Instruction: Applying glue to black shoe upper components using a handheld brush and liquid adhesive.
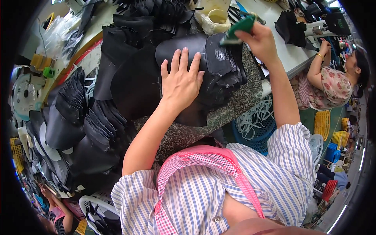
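Speckled stone slab (243,98) shows bare only at 4 o'clock of the black leather piece (188,51); a hand can pass there. At 9 to 7 o'clock, stacked black cutouts (78,117) crowd the surface. At 12 o'clock more black pieces (156,15) and a cream container (213,19) block. Left hand (182,78) lies flat on the leather; right hand (260,41) with green brush (239,27) occupies 2 o'clock.

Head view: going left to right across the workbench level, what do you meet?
Stacks of black cut pieces → left hand flat on a black piece → right hand holding a green brush → seated co-worker.
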### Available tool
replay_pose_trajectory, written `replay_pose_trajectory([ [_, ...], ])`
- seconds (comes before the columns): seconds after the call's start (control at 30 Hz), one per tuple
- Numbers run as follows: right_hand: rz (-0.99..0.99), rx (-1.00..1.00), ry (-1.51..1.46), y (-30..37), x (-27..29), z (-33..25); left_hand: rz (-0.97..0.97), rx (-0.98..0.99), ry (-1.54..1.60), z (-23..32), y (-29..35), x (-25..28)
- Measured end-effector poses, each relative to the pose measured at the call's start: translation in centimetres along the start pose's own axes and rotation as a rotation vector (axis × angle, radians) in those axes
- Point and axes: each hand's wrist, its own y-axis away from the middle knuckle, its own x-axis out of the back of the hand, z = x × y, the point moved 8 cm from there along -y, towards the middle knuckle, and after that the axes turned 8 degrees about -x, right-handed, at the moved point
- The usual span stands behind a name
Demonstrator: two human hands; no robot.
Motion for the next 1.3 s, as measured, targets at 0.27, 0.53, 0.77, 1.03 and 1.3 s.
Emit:
replay_pose_trajectory([
  [0.27, -0.110, -0.096, -0.581, 4.0, 2.1, -1.0, -0.034, -0.025, 0.069, -0.3, 0.6, 2.1],
  [0.53, 0.168, 0.063, 0.236, -1.8, -0.3, -0.7, -0.006, -0.038, 0.087, 0.2, -3.7, -1.6],
  [0.77, 0.002, 0.088, 0.049, -0.3, -2.0, -2.6, 0.044, 0.010, 0.050, -0.3, -2.6, -1.3],
  [1.03, 0.104, 0.031, -0.014, -2.2, 2.2, -1.8, -0.055, 0.022, 0.092, -0.4, -3.3, -1.6],
  [1.3, -0.434, 0.339, 0.002, 8.2, -2.3, -3.2, -0.263, 0.217, 0.427, -1.8, -4.6, -2.7],
])
